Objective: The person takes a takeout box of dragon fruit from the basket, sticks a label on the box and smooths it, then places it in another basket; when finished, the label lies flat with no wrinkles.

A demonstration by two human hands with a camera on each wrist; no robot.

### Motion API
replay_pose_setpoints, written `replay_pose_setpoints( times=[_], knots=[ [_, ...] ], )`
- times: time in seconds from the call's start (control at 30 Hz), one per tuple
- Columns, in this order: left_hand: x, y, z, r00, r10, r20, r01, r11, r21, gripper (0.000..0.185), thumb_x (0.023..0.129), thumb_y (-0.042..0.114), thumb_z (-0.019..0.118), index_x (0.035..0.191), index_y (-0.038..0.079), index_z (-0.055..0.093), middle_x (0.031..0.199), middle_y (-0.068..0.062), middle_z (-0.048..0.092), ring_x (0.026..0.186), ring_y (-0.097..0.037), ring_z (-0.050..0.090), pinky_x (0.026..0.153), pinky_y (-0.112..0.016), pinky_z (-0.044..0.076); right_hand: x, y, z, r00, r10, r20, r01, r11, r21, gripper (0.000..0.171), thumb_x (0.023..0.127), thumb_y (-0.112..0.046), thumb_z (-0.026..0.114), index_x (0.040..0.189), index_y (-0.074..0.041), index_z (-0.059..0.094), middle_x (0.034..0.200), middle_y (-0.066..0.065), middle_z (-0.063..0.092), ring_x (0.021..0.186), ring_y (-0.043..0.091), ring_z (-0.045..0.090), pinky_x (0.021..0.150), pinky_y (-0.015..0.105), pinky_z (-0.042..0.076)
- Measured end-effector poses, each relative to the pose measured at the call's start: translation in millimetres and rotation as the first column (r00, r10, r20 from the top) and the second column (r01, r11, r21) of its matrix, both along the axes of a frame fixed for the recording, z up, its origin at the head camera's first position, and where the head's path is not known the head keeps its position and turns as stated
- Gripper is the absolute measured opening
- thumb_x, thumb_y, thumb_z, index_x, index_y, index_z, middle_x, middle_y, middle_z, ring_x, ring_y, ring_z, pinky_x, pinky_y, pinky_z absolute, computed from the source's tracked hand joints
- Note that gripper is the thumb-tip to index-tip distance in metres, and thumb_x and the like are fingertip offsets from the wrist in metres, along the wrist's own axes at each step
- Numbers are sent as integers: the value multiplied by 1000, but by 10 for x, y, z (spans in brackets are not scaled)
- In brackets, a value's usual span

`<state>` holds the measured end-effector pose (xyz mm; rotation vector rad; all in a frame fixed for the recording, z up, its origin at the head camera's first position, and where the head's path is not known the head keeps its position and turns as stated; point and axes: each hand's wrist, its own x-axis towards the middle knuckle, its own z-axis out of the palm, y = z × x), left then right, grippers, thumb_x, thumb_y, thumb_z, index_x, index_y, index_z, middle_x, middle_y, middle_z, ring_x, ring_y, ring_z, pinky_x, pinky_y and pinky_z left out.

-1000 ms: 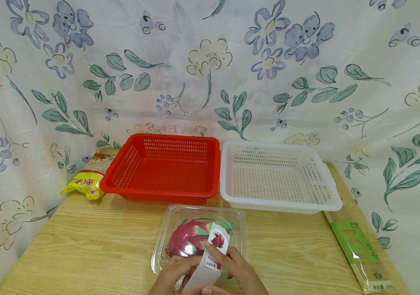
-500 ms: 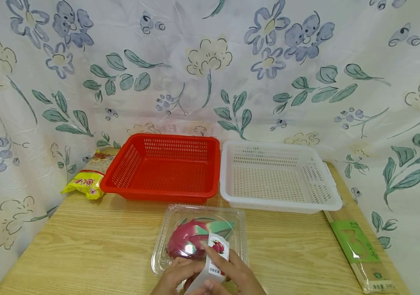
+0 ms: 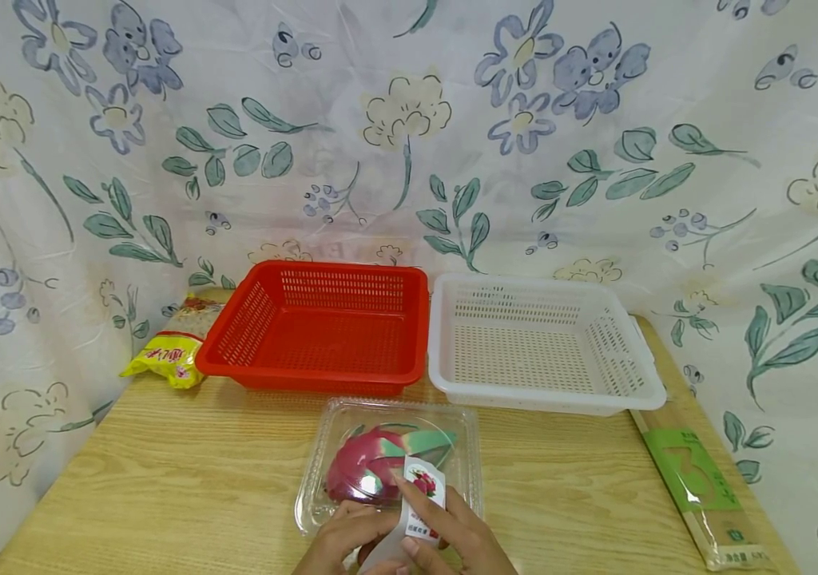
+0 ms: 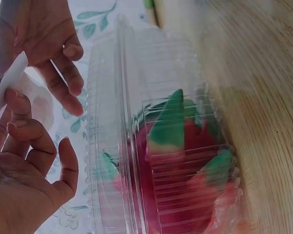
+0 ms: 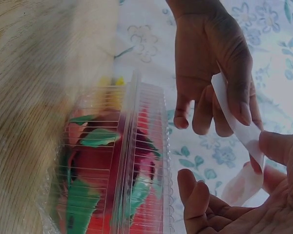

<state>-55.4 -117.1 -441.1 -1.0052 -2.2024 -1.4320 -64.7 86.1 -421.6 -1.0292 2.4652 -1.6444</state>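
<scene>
Both hands hold a white strip of label stickers [image 3: 423, 489], printed with a red fruit picture and small lettering. My left hand [image 3: 340, 539] pinches its lower part, thumb against the paper in the right wrist view. At the strip's other side, my right hand [image 3: 465, 537] grips it between thumb and fingers, the index finger lying along the printed face. Just beyond the hands stands a closed clear plastic clamshell box [image 3: 474, 447]. Inside it lies a pink dragon fruit [image 3: 362, 467] with green tips, partly covered in the head view by the strip and fingers.
A red plastic basket [image 3: 311, 379] and a white one [image 3: 545, 401] stand side by side at the back of the wooden table [image 3: 186, 471]. A yellow food bag [image 3: 172, 355] leans left of the red basket. A long green-labelled packet [image 3: 696, 479] lies along the right edge.
Over the last second the strip's printed end has dropped a little toward the hands. The right thumb has shifted slightly on the paper. Box and baskets stay put.
</scene>
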Motion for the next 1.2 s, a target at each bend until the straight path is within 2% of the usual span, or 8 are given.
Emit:
replay_pose_setpoints(
  times=[0.17, 0.27, 0.43, 0.6, 0.87, 0.93, 1.03, 1.2],
  knots=[
    [9, -4, -1, 1000, 23, 8, -23, 1000, 3, 48, 78, 4, 79, 125, 11, 68, 99, 2, 75, 83, -3, 53, 71, -20, 38, 14, 3, 66, 994, -25, 105, 21, 999, 36, 51, 99, -17, 59, 148, -24, 48, 128, 13, 52, 94, 2, 52, 71, 21, 51],
    [7, -10, 4, 1000, 28, -5, -28, 1000, 1, 49, 78, 4, 80, 125, 11, 68, 99, 2, 75, 81, -2, 54, 71, -21, 38, 13, 11, 79, 992, -56, 113, 51, 998, 48, 48, 99, -18, 58, 146, -27, 51, 126, 11, 53, 92, 2, 52, 70, 21, 51],
    [35, -25, 36, 997, 45, 67, -44, 999, -10, 47, 80, 7, 80, 125, 15, 68, 93, 6, 73, 75, 3, 50, 71, -23, 36, -21, 27, 25, 995, -94, -31, 94, 995, 15, 48, 98, -10, 59, 143, -27, 55, 118, 4, 54, 89, -1, 53, 66, 20, 52],
    [93, -69, 59, 978, 84, 193, -84, 996, -9, 42, 82, 9, 78, 122, 22, 69, 85, 9, 67, 80, 0, 48, 67, -25, 36, -73, 60, -21, 972, -133, -194, 125, 991, -51, 51, 94, 1, 59, 140, -21, 58, 112, 1, 55, 83, -2, 52, 62, 19, 50],
    [108, -270, 23, 971, 77, 227, -91, 995, 50, 48, 80, -4, 75, 123, 20, 69, 71, 3, 52, 68, 1, 46, 59, -28, 33, -168, 141, 51, 955, -207, -212, 182, 974, -133, 47, 94, 8, 56, 135, -13, 63, 119, 2, 58, 98, 7, 58, 73, 21, 54],
    [111, -354, 24, 961, 73, 266, -91, 994, 60, 48, 82, -5, 73, 123, 18, 69, 71, 2, 52, 67, 0, 45, 54, -27, 34, -190, 165, 71, 951, -230, -205, 200, 967, -158, 45, 94, 10, 54, 133, -11, 64, 119, 2, 60, 105, 8, 60, 80, 22, 54],
    [120, -496, 31, 930, 95, 355, -123, 991, 57, 42, 84, -5, 72, 122, 15, 69, 71, 6, 55, 63, 0, 45, 53, -28, 37, -222, 196, 87, 942, -274, -195, 237, 952, -195, 44, 94, 12, 52, 129, -10, 67, 121, 2, 63, 114, 9, 60, 90, 21, 51],
    [123, -696, 30, 877, 206, 434, -241, 970, 27, 39, 85, -4, 71, 123, 0, 63, 84, 9, 72, 61, -2, 52, 50, -25, 42, -269, 214, 76, 916, -349, -196, 302, 924, -234, 41, 93, 14, 52, 125, -7, 68, 123, 5, 64, 120, 9, 59, 98, 17, 45]
  ],
)
